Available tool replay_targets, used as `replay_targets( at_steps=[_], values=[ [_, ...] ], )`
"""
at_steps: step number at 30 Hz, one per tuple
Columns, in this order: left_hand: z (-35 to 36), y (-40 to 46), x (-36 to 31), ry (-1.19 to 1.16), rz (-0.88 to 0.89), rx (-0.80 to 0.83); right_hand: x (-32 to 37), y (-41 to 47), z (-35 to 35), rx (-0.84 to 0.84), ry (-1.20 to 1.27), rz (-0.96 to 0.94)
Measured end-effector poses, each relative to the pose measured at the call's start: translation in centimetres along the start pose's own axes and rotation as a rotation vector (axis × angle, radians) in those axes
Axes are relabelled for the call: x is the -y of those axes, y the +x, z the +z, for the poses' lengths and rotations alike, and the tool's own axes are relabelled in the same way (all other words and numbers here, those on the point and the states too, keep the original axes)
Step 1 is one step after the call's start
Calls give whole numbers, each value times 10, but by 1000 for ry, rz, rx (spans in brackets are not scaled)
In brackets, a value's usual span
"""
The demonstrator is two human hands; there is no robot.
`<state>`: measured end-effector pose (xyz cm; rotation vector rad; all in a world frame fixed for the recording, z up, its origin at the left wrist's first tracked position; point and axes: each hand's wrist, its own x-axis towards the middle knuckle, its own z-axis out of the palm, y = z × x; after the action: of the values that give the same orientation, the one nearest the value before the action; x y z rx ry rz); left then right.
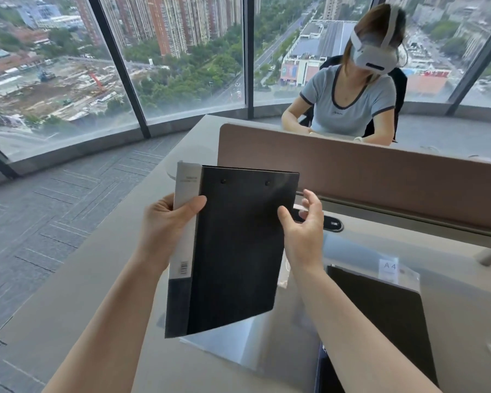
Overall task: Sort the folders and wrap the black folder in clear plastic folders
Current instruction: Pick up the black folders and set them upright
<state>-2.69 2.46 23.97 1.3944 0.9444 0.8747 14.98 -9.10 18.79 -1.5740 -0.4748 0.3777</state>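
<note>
I hold a black folder (238, 245) upright above the desk, its white-and-grey spine label with a barcode facing left. My left hand (167, 222) grips that spine edge, thumb across the front. At the folder's right edge my right hand (304, 222) has its fingers spread and its thumb near the cover, with nothing in it. A clear plastic folder (238, 344) lies flat on the desk below the black one. Another black folder inside a clear sleeve marked A4 (380, 302) lies to the right.
The grey desk (102, 293) ends at a brown divider panel (380, 180), with a cable port (330, 222) just before it. A person wearing a white headset sits beyond the divider. The desk's left edge drops to carpet; windows stand behind.
</note>
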Motion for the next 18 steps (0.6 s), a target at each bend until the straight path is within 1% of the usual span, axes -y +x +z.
replay_targets(
  at_steps=[2,4,9,13,18],
  values=[
    [3,4,1,-89,-52,2,-8,3,-10,55,92,142],
    [9,8,4,-141,-105,16,-16,3,-20,82,153,224],
    [26,14,25,-145,-209,84,-31,4,-46,2,90,263],
    [50,14,50,-77,-295,143,-45,2,-71,-65,75,286],
    [84,2,88,27,-395,199,-75,-5,-103,-189,38,339]
  ],
)
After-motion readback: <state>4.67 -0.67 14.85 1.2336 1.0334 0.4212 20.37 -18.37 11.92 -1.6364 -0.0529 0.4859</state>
